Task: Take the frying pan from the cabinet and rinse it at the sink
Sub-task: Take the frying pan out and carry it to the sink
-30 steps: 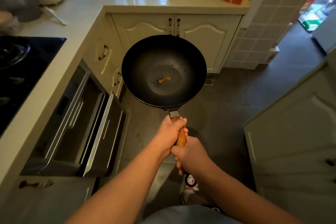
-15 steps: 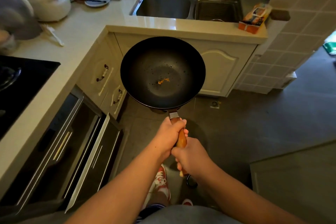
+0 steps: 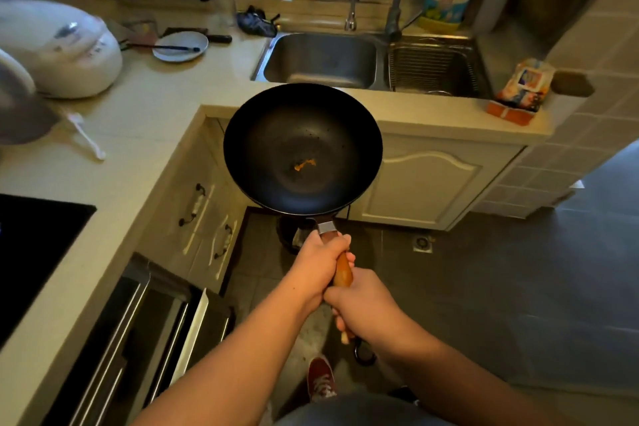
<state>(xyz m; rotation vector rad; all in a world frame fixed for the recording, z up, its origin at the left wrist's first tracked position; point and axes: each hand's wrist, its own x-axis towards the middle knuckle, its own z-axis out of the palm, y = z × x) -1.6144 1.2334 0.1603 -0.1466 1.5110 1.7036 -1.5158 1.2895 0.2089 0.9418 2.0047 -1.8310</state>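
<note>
The frying pan [image 3: 303, 149] is held level before the sink [image 3: 321, 60], probably for control. Its handle is clasped by left hand [image 3: 320, 264] and right hand [image 3: 363, 309].

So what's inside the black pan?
The frying pan holds only a small orange scrap of food near its middle and a few tiny specks. Nothing covers the inside; its underside is hidden.
</note>
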